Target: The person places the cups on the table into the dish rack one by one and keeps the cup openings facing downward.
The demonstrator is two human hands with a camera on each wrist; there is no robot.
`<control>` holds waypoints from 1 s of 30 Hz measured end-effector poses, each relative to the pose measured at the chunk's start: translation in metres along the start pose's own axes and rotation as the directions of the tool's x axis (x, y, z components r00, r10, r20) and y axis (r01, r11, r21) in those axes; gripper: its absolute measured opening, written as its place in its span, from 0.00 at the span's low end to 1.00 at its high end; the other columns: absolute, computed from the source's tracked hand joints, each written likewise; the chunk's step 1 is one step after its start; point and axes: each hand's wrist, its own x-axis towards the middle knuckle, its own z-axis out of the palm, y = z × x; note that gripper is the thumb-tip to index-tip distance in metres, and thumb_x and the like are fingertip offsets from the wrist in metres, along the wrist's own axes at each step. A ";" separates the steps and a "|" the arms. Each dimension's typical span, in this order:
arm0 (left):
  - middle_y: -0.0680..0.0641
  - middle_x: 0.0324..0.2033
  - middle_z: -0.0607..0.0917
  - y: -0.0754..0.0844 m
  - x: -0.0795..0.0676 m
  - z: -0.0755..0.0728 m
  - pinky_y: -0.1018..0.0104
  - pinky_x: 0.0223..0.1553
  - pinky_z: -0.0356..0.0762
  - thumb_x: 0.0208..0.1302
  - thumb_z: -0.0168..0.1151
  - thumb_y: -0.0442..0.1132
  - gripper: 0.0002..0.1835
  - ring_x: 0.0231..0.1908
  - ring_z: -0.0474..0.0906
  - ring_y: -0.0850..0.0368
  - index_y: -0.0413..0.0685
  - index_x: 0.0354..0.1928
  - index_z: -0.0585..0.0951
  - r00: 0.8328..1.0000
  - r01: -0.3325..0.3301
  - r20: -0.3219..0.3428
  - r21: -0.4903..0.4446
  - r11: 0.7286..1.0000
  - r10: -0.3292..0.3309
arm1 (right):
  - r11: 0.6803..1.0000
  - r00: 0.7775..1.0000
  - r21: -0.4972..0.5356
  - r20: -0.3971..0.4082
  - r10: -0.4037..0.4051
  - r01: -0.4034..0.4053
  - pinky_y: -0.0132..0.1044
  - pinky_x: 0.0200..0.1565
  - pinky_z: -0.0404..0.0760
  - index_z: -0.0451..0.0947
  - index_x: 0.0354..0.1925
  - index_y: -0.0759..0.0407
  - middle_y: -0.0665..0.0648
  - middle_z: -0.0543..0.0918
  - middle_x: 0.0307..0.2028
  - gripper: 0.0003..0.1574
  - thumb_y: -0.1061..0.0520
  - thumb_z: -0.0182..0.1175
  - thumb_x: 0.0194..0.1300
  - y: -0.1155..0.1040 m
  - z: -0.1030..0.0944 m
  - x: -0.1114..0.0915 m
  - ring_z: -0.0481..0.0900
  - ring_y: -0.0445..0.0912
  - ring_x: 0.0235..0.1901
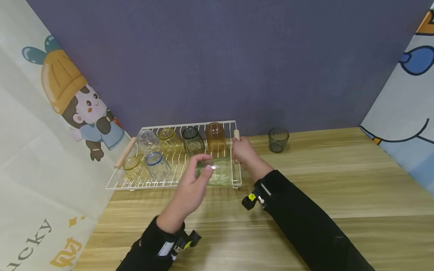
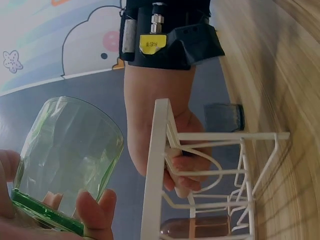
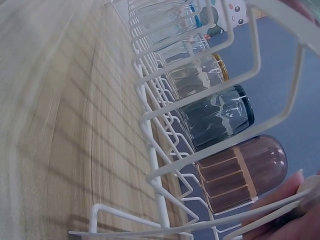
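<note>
My left hand grips a green transparent glass, tilted on its side over the front right part of a white wire dish rack. In the left wrist view, its fingers curl round the thick green base. My right hand holds the wooden handle at the rack's right end. Beside that hand, in the back row, an amber glass stands upside down. A dark grey glass is the one beyond it in the right wrist view.
Further left in the rack are a yellow glass, a clear glass, a blue-rimmed glass and a second yellow glass. A small dark glass stands on the wooden table right of the rack, near the blue-grey wall.
</note>
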 end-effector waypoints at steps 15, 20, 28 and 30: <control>0.40 0.65 0.69 0.012 0.019 -0.054 0.43 0.63 0.68 0.80 0.49 0.55 0.30 0.64 0.69 0.45 0.43 0.72 0.65 0.994 -0.083 0.108 0.503 0.860 0.033 | 1.000 0.999 -0.024 -0.032 0.005 -0.006 0.32 0.19 0.70 0.58 0.69 0.69 0.61 0.69 0.38 0.28 0.50 0.39 0.84 -0.002 0.008 0.001 0.65 0.42 0.18; 0.37 0.63 0.69 0.011 0.043 -0.083 0.43 0.64 0.66 0.80 0.51 0.52 0.30 0.64 0.68 0.41 0.38 0.72 0.65 0.985 -0.153 0.157 0.638 0.755 0.068 | 1.000 0.999 -0.026 -0.043 0.003 -0.005 0.32 0.19 0.70 0.57 0.70 0.69 0.62 0.68 0.39 0.28 0.50 0.39 0.85 -0.003 0.005 0.002 0.64 0.42 0.17; 0.36 0.61 0.74 0.008 0.067 -0.112 0.44 0.61 0.71 0.79 0.56 0.51 0.29 0.60 0.72 0.40 0.37 0.70 0.69 0.954 -0.263 0.298 0.793 0.550 0.026 | 0.998 0.999 -0.062 -0.043 0.002 -0.005 0.35 0.21 0.72 0.55 0.71 0.69 0.63 0.70 0.40 0.29 0.50 0.39 0.85 -0.005 -0.001 -0.002 0.65 0.43 0.17; 0.37 0.57 0.76 0.005 0.068 -0.113 0.45 0.57 0.73 0.77 0.59 0.50 0.28 0.56 0.74 0.41 0.37 0.67 0.72 0.934 -0.329 0.355 0.829 0.452 0.029 | 0.997 0.999 -0.076 -0.038 -0.003 0.000 0.36 0.22 0.72 0.55 0.71 0.69 0.63 0.70 0.40 0.30 0.49 0.39 0.85 -0.005 -0.001 -0.003 0.66 0.43 0.17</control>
